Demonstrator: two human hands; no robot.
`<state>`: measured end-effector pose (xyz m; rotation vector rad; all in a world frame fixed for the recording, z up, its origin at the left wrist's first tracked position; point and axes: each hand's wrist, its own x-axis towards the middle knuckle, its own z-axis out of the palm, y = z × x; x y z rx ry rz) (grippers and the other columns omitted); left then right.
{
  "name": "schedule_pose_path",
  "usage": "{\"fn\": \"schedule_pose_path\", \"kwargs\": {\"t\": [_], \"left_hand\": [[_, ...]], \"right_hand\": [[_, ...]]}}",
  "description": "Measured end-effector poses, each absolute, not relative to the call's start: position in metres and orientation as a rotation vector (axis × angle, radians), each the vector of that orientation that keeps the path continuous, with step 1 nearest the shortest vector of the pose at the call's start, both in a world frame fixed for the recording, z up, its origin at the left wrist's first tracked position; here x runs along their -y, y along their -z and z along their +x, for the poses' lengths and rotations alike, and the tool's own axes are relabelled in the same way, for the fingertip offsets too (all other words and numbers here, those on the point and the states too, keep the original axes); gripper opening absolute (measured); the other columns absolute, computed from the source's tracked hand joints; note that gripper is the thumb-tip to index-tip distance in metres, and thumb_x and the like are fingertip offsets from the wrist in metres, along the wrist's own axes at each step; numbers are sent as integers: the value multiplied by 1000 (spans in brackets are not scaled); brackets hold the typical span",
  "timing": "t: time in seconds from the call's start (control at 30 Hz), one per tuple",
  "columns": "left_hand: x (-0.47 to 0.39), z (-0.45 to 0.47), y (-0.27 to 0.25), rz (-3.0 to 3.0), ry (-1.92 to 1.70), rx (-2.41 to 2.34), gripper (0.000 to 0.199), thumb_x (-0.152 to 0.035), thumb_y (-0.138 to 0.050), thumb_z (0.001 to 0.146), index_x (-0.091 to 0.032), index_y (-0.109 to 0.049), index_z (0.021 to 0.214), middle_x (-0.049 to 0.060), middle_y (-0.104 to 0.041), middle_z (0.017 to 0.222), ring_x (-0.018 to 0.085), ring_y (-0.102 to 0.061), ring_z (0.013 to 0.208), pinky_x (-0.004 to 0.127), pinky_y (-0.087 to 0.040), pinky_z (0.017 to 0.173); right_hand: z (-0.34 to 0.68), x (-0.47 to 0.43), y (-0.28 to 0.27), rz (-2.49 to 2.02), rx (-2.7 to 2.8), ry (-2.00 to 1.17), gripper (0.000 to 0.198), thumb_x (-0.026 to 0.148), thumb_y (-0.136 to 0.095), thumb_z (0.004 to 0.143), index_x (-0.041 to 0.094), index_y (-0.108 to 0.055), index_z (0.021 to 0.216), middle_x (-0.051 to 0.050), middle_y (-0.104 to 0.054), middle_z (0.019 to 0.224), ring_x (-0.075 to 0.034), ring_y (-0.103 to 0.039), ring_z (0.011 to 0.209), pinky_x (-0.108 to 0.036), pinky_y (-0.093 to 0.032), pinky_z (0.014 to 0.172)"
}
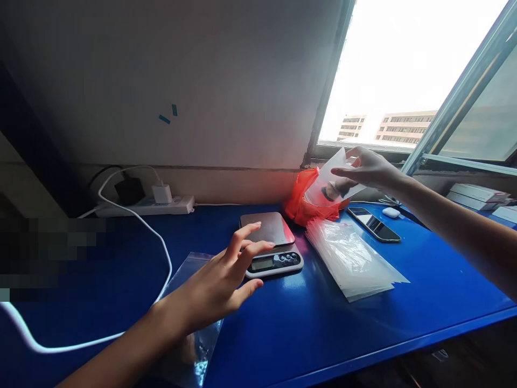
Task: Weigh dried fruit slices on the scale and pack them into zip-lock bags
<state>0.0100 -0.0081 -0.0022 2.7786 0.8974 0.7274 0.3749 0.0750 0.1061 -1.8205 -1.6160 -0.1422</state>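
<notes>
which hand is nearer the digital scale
Left: the left hand is at the left of the digital scale, fingers reaching over it; the right hand is farther off, beyond its right side, holding a translucent bag.

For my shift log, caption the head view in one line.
Right hand holding a translucent bag near a red bag; left hand near a digital scale on a blue table.

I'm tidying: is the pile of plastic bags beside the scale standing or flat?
Flat: the bag pile lies on the blue table, its near corners fanned out.
</notes>
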Motion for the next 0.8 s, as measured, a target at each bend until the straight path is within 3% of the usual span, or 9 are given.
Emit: {"fn": "schedule_pose_path", "kwargs": {"t": [0.13,0.23,0.33,0.43,0.57,0.8], "left_hand": [[6,10,3,2792,-696,-921,65,-12,-64,84,-34,-30,136,12,-32,149,20,-69,95,38,-63,74],[6,10,5,2808,-666,-895,65,-11,-63,84,-34,-30,135,11,-32,148,22,-67,103,39,-63,77],[7,10,7,2814,-664,-850,64,-11,-63,84,-35,-32,134,10,-30,150,24,-63,111,43,-61,84],[8,10,7,2812,-662,-838,63,-12,-62,85,-37,-33,136,9,-29,152,24,-63,112,44,-61,84],[8,9,8,2829,-669,-830,62,-15,-63,85,-37,-35,136,8,-32,151,25,-63,112,45,-62,83],[8,8,10,2854,-693,-791,62,-13,-61,86,-36,-35,137,9,-32,151,25,-62,113,48,-61,87]], "right_hand": [[370,-101,-110,-1851,1666,294,52,51,-68,75,16,-62,113,-16,-67,108,-29,-61,90,-40,-48,74],[366,-112,-108,-1794,1689,444,53,55,-62,80,15,-60,116,-16,-67,106,-29,-60,87,-41,-48,74],[359,-116,-104,-1855,1757,495,51,62,-46,88,17,-62,106,-15,-68,96,-28,-60,82,-41,-47,72],[354,-116,-102,-1936,1840,472,44,51,-35,96,19,-64,91,-14,-68,86,-25,-60,76,-39,-46,70],[355,-117,-108,-1960,1911,442,14,26,-54,86,19,-66,85,-11,-69,87,-23,-60,72,-36,-46,67],[352,-114,-110,-1757,1744,613,27,23,-45,90,19,-68,104,-13,-70,97,-25,-61,83,-39,-48,75]]}}
